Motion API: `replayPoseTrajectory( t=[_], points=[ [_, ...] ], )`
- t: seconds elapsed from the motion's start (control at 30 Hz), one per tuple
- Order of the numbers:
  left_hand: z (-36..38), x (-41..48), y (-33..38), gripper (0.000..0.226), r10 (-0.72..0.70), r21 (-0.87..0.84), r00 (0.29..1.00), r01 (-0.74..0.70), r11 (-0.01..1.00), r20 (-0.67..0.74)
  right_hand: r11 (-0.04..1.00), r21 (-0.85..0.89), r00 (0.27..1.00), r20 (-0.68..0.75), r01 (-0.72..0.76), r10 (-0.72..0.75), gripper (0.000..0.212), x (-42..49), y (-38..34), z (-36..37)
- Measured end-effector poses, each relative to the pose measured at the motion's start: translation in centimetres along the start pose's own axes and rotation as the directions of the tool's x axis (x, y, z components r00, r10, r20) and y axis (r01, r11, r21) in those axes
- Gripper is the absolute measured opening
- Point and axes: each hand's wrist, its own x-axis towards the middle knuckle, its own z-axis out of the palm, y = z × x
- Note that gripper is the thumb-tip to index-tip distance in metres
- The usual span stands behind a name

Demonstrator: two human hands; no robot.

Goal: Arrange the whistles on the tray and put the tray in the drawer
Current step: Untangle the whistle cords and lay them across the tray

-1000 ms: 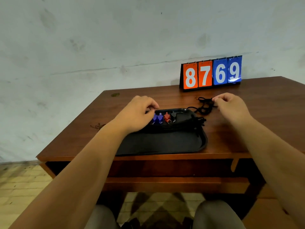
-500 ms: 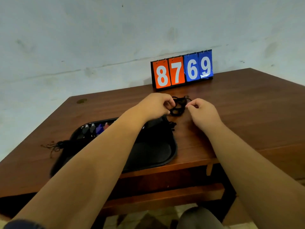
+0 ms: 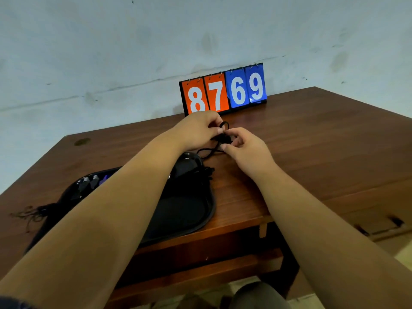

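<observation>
A black tray [image 3: 189,216] lies on the brown wooden table [image 3: 312,148] near its front edge, partly hidden under my left forearm. Several whistles [image 3: 89,181], dark and purple, line its far left rim. Beyond the tray's far right corner, my left hand [image 3: 196,130] and my right hand [image 3: 243,148] meet over a black whistle with its tangled black cord [image 3: 219,139]. Both hands pinch it just above the table. A loop of cord [image 3: 206,152] trails down toward the tray.
An orange and blue flip scoreboard [image 3: 223,92] reading 8769 stands at the table's back edge against the wall. An open drawer space [image 3: 200,253] shows under the tabletop. Loose black cords [image 3: 33,214] hang off the tray's left end.
My left hand left the whistles in the tray and moved right to the tangled cord. My right hand closed in on it too. The view swung right and nearer.
</observation>
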Motion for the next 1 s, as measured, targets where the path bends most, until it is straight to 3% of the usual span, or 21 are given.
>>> replayPoseTrajectory(
  t=[0.2,0.43,0.57,0.63,0.83,1.0],
  points=[
    [-0.2,-0.9,0.9,0.01,-0.002,-0.144,1.0,-0.002,0.99,-0.027,1.0,-0.025,0.998,-0.057,-0.005,0.003,0.002,0.1,0.2,0.2],
    [0.0,-1.5,0.9,0.009,-0.011,-0.211,1.0,0.015,0.977,0.022,0.998,0.064,0.992,-0.13,0.012,-0.003,0.003,0.0,-0.3,-0.5],
    [0.3,-1.7,0.9,0.032,-0.008,-0.233,0.995,0.03,0.972,0.095,0.995,0.101,0.988,-0.153,0.015,0.001,0.004,-0.1,-0.3,-0.6],
    [0.5,-1.7,0.9,0.036,-0.027,-0.231,0.997,0.044,0.972,0.075,0.993,0.12,0.988,-0.152,0.016,0.003,0.003,-0.2,-0.4,-0.7],
    [0.2,-1.8,1.4,0.019,-0.036,-0.303,0.999,0.04,0.952,0.016,0.963,0.266,0.997,-0.051,-0.048,0.064,0.019,-0.5,-0.5,-0.9],
    [-0.4,-1.8,1.3,0.025,-0.066,-0.345,0.994,0.031,0.938,-0.091,0.952,0.3,0.989,-0.115,-0.053,0.091,0.026,-0.2,-0.4,-1.0]
  ],
)
